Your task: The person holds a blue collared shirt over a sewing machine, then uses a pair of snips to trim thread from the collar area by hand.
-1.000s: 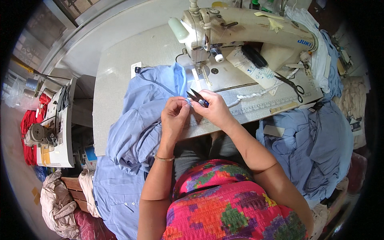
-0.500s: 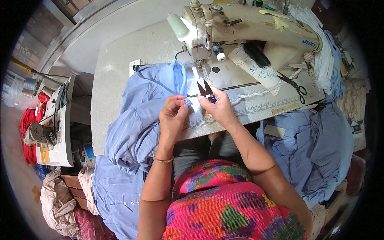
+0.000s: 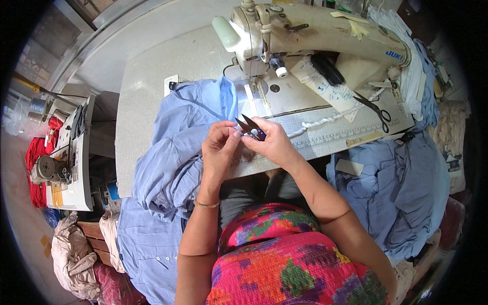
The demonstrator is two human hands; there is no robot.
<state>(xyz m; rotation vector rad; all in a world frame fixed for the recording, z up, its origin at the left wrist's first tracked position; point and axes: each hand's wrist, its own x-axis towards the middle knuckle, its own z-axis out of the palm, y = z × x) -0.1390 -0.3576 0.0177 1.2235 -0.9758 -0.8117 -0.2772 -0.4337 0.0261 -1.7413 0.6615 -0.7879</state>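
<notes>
A light blue garment [image 3: 178, 122] lies bunched on the left of the sewing table and hangs over its front edge. My left hand [image 3: 218, 145] is closed, pinching a small bit of the blue cloth between thumb and fingertips. In my right hand [image 3: 274, 145] I hold small dark thread snips [image 3: 250, 128], their blades apart and pointing left. The blade tips are right at my left fingertips, by the pinched cloth. Behind both hands stands a sewing machine [image 3: 254, 51], its needle area free of the garment.
Black scissors [image 3: 375, 112], a twisted white cord [image 3: 320, 122] and a marked paper pattern piece [image 3: 325, 89] lie on the table's right. More blue cloth [image 3: 386, 188] is heaped at the right. A second machine stand [image 3: 76, 168] is at the far left.
My right hand has moved left, and the snips have turned from pointing up to pointing left, up to my left fingertips. My left hand has hardly moved.
</notes>
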